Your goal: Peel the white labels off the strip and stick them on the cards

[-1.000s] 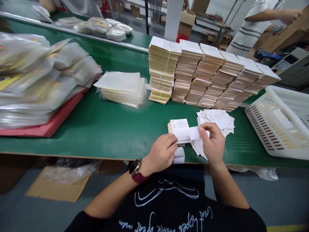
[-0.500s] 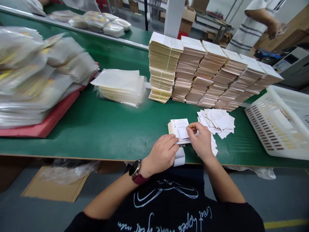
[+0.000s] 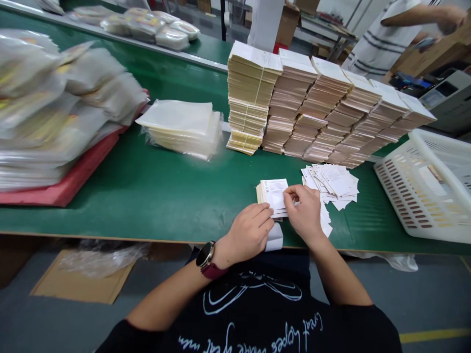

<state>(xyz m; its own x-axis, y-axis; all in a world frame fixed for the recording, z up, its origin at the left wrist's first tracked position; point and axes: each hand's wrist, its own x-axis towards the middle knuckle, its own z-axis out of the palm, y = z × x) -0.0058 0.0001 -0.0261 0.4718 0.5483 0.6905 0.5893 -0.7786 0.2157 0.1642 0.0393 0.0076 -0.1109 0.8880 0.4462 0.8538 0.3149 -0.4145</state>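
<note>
The right hand (image 3: 304,212) has slid toward nine o'clock, to the small card stack (image 3: 275,190). Its thumb and finger bend together at the stack's three o'clock edge. The left hand's (image 3: 248,231) bent fingers touch seven o'clock. I can't tell if either grips. Loose cards (image 3: 339,181) lie at three o'clock.

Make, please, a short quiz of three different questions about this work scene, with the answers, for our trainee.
1. Multiple choice: on which arm is the watch? A) right; B) left; C) both.

2. True or false: in the picture, the white basket is to the right of the spread-out loose cards.

3. Fill in: the left hand and the right hand are both at a small ____ of printed cards.

Key: 1. B; 2. True; 3. stack.
</note>
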